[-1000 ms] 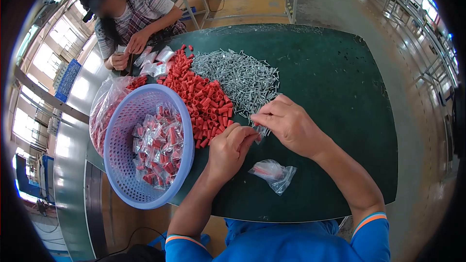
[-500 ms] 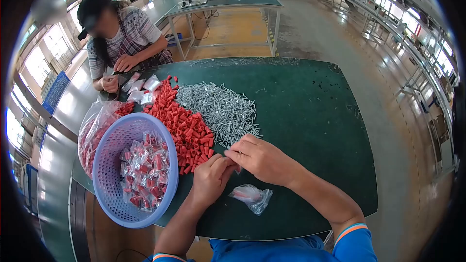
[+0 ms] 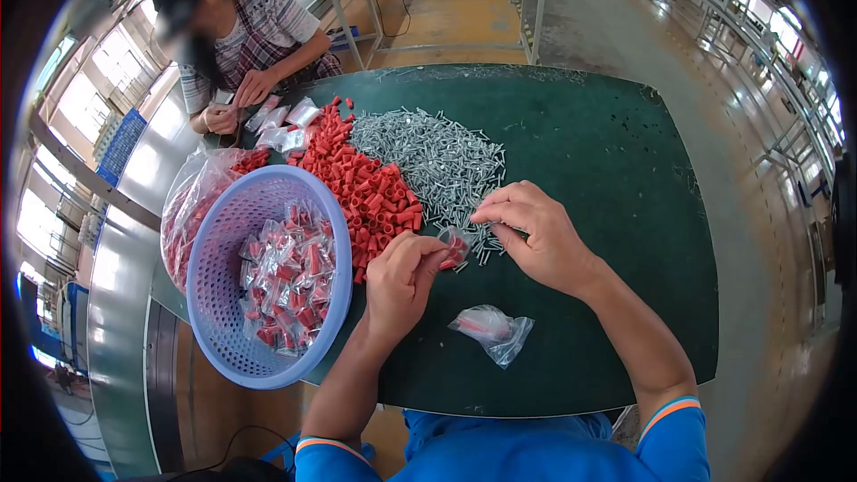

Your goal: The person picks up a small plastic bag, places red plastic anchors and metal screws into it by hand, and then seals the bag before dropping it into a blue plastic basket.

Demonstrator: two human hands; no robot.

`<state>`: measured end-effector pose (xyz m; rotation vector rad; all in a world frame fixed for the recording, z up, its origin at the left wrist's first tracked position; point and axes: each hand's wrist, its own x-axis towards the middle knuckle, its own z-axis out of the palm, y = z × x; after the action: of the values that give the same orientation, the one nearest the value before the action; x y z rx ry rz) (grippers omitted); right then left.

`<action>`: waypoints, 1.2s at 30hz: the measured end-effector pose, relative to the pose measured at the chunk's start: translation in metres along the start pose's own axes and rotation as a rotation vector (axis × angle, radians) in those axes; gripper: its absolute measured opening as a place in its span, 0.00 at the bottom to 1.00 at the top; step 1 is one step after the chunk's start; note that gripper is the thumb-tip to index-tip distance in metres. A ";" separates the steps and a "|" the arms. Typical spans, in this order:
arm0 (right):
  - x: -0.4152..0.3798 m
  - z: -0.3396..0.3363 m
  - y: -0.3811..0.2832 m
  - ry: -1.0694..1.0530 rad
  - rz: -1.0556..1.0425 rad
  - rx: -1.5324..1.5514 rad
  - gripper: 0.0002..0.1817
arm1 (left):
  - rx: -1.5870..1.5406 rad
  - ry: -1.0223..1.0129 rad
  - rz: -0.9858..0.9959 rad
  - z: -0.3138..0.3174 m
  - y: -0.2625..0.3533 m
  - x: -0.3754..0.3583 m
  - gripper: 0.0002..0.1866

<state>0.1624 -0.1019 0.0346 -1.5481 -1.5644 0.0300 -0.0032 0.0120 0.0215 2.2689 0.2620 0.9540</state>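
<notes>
My left hand point(image 3: 399, 281) is closed, its thumb and forefinger pinching the edge of a small clear plastic bag point(image 3: 458, 248) with red plastic inside. My right hand point(image 3: 546, 241) hovers at the near right edge of a heap of silver screws point(image 3: 428, 156), fingers curved and thumb apart from the forefinger; no held thing shows in it. A heap of red hollow plastic caps point(image 3: 370, 199) lies left of the screws, just beyond my left hand. On the green tabletop point(image 3: 607, 330) nearer my body rests another clear plastic bag point(image 3: 493, 332), with something pale and reddish inside.
A purple perforated basket point(image 3: 207, 281) at the left holds many small bags with red caps. Behind it stands a large clear bag point(image 3: 183, 205) of red pieces. Across the table a co-worker point(image 3: 259, 45) handles something small beside several flat clear packets point(image 3: 284, 129).
My hands have parted: the right moved toward the screws, while the left keeps the small bag, now more visible. The camera view has tilted down and shifted.
</notes>
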 end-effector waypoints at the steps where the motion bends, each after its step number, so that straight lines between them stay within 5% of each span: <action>1: -0.001 -0.001 0.000 -0.025 0.017 0.001 0.11 | 0.036 -0.024 -0.011 0.000 0.000 -0.001 0.04; 8: -0.002 -0.021 0.011 -0.118 0.064 -0.122 0.10 | 0.065 0.092 -0.032 -0.007 -0.003 0.002 0.05; 11: -0.008 -0.031 0.019 -0.345 0.178 -0.281 0.08 | 0.055 0.074 -0.020 -0.005 -0.003 -0.001 0.04; 29: -0.029 -0.007 0.029 -0.035 0.222 -0.463 0.07 | 0.032 0.025 0.020 0.000 0.004 -0.001 0.04; 36: -0.028 -0.006 0.030 -0.077 0.083 -0.589 0.04 | 0.035 0.023 0.001 0.001 -0.001 -0.001 0.03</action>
<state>0.1840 -0.1216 0.0046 -2.0830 -1.6552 -0.3577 -0.0029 0.0115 0.0196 2.2907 0.2903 0.9839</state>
